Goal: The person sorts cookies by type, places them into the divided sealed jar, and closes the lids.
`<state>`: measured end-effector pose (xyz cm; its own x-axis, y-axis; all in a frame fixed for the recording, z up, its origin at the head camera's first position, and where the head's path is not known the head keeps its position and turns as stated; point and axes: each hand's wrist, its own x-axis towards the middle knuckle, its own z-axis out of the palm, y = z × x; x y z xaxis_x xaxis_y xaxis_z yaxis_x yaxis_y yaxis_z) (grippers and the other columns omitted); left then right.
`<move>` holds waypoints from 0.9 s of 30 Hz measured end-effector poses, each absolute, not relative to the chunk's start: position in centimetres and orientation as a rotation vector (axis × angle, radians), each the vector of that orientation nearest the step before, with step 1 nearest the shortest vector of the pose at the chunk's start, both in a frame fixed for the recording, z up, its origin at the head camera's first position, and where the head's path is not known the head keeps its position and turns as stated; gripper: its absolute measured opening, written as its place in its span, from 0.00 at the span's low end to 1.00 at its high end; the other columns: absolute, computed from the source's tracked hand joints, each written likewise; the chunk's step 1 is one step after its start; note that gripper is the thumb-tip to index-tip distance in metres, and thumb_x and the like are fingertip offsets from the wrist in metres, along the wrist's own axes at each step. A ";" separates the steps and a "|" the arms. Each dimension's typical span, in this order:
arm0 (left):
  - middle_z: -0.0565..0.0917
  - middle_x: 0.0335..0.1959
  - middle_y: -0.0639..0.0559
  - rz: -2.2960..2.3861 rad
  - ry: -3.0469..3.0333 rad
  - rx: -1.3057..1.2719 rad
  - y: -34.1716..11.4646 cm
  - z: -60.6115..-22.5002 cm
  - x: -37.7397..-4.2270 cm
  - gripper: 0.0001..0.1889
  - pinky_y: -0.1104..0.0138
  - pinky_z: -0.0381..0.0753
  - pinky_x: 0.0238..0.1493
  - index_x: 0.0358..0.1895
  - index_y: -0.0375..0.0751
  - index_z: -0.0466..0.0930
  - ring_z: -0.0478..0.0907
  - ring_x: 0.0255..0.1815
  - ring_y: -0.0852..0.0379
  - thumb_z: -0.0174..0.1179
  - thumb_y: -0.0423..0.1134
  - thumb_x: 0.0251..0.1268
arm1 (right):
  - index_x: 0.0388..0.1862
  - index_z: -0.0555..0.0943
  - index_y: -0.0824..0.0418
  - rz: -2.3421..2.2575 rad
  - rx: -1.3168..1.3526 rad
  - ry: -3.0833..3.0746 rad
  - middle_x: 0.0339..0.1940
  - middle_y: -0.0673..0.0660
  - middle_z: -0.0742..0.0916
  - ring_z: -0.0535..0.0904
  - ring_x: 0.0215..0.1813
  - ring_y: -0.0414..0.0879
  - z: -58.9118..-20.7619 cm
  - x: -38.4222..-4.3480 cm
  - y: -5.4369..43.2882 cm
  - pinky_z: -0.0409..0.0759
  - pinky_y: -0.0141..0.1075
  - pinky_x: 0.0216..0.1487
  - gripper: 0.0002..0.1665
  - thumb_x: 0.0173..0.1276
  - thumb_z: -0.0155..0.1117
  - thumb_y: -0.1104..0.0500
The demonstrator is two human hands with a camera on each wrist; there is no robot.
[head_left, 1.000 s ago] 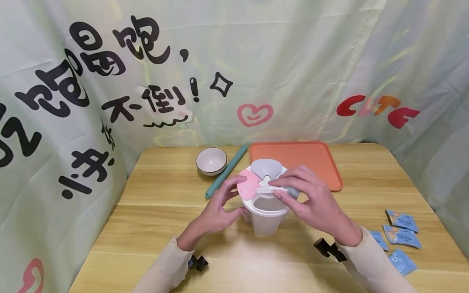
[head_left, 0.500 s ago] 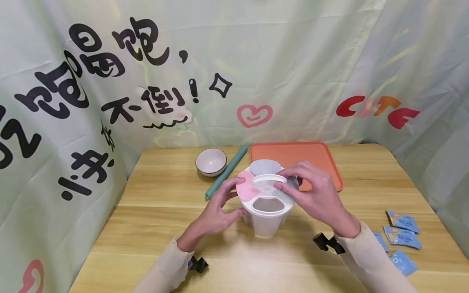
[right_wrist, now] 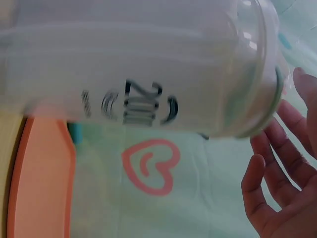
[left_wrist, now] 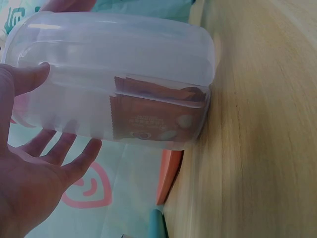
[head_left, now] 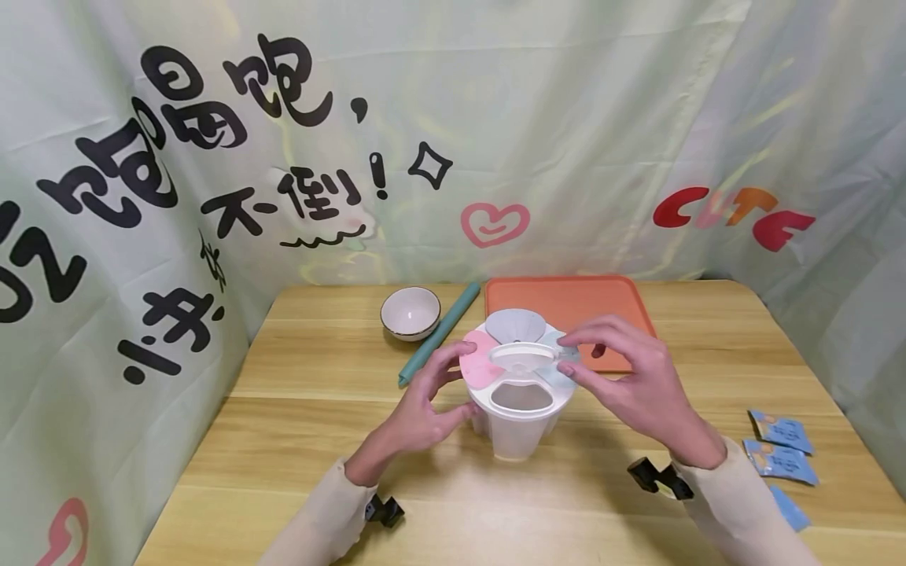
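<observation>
A translucent food storage container [head_left: 515, 432] with several compartments stands upright on the table. Its round top has pink [head_left: 480, 358], grey [head_left: 515, 324] and pale blue [head_left: 555, 365] flap lids. The front opening [head_left: 522, 396] is uncovered, its clear flap [head_left: 522, 355] folded back over the middle. My left hand [head_left: 425, 405] holds the container's left side, index finger on the pink lid and thumb lower down. Reddish-brown packets [left_wrist: 153, 116] show through the wall in the left wrist view. My right hand [head_left: 637, 373] has thumb and index fingertips spread at the blue lid's outer edge.
Behind the container lies an orange tray [head_left: 566, 295]. A white bowl [head_left: 410, 313] with a dark rim and a teal roll [head_left: 442, 330] are at the back left. Several blue packets [head_left: 782, 460] lie on the wooden table [head_left: 311, 440] at the right, partly behind my right sleeve.
My right hand pinched the raised clear flap, pushed it back, then let go and moved right to the blue lid's edge. The left hand has kept its hold.
</observation>
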<state>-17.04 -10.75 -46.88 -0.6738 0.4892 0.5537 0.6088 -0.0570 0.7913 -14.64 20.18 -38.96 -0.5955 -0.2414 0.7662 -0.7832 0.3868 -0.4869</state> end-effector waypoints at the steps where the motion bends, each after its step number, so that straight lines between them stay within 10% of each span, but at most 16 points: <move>1: 0.73 0.75 0.32 -1.844 -2.088 -1.219 -10.8 -46.9 -17.0 0.40 0.49 0.84 0.75 0.77 0.34 0.65 0.75 0.75 0.56 0.71 0.18 0.62 | 0.47 0.92 0.60 1.173 0.870 -2.047 0.43 0.57 0.92 0.82 0.46 0.36 -39.0 -14.6 20.5 0.77 0.24 0.43 0.27 0.74 0.72 0.36; 8: 0.73 0.75 0.33 -1.824 -2.099 -1.218 -10.7 -47.0 -17.0 0.40 0.47 0.84 0.75 0.78 0.35 0.65 0.76 0.75 0.53 0.71 0.19 0.63 | 0.47 0.92 0.59 1.085 0.738 -2.136 0.44 0.55 0.92 0.78 0.44 0.32 -39.8 -13.9 23.9 0.74 0.22 0.42 0.13 0.68 0.83 0.55; 13: 0.73 0.75 0.31 -1.801 -2.090 -1.218 -10.7 -47.1 -17.0 0.41 0.48 0.85 0.74 0.78 0.34 0.64 0.75 0.76 0.55 0.71 0.18 0.62 | 0.46 0.92 0.61 1.003 0.648 -2.178 0.43 0.52 0.92 0.77 0.41 0.30 -40.1 -13.5 26.6 0.74 0.19 0.44 0.23 0.52 0.82 0.77; 27: 0.72 0.75 0.30 -1.803 -2.065 -1.234 -10.7 -47.2 -17.1 0.41 0.49 0.86 0.73 0.78 0.33 0.64 0.75 0.76 0.56 0.71 0.18 0.62 | 0.52 0.91 0.59 0.919 0.277 -2.465 0.48 0.22 0.84 0.76 0.50 0.15 -41.7 -11.5 34.9 0.74 0.08 0.46 0.17 0.67 0.77 0.72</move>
